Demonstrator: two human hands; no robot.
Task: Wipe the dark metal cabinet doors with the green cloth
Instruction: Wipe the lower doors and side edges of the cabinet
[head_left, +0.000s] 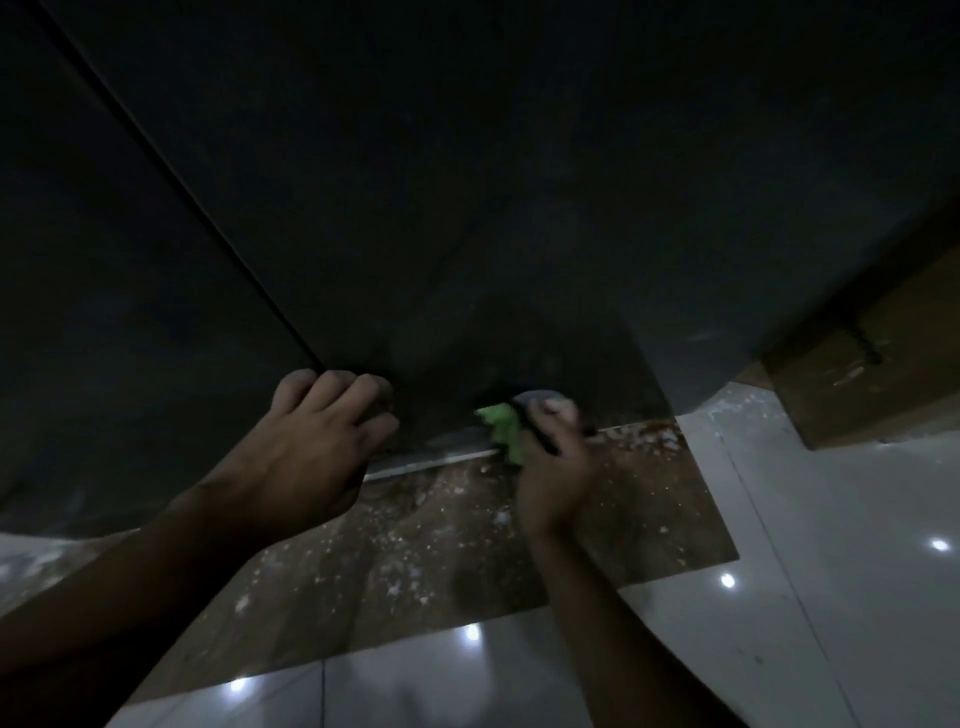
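Observation:
Two dark metal cabinet doors fill the upper view: the right door (467, 208) and the left door (78, 312), split by a thin diagonal gap. My right hand (553, 457) grips the bunched green cloth (501, 423) and presses it against the bottom edge of the right door. My left hand (317, 436) rests with curled fingers against the lower edge of the doors, just below the gap, holding nothing. Most of the cloth is hidden inside my right fist.
Below the doors lies a brown speckled floor strip (415, 545) strewn with white debris. Glossy white tiles (805, 597) with light reflections spread to the right and front. A brown wooden piece (857, 374) stands at the right beside the cabinet.

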